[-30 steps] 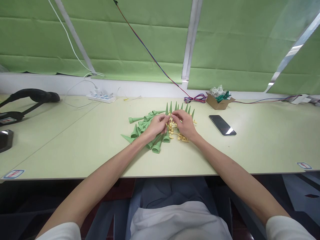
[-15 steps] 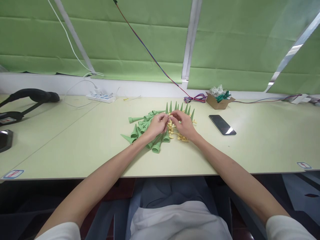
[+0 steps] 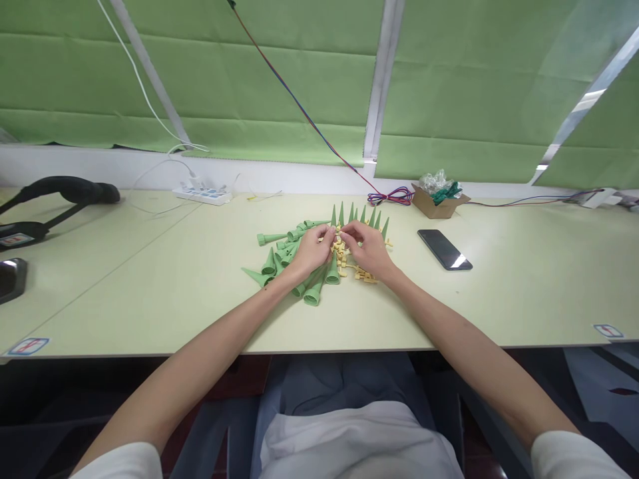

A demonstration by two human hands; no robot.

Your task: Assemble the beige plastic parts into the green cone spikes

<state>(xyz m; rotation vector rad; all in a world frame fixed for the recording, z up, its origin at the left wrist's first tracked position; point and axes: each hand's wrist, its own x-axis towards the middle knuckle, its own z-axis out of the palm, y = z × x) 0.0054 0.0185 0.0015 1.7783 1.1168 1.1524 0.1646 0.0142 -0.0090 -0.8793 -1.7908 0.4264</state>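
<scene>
Facing each other, your left hand (image 3: 314, 253) and right hand (image 3: 369, 250) show narrowed fingertips; what they grip, I can't tell! Yellow pieces (image 3: 367, 275) lie beneath, green cones (image 3: 313, 294) beside your left.

At the centre of the frame, the left hand (image 3: 314, 254) and right hand (image 3: 369, 251) meet, fingertips close together, beside small yellow pieces (image 3: 365, 275); anything pinched is too small to tell. Loose green cones (image 3: 313, 295) lie left of centre, with upright cones (image 3: 385, 229) just above the hands. Right of centre lies a black phone (image 3: 444, 250), below a cardboard box (image 3: 435, 207).
</scene>
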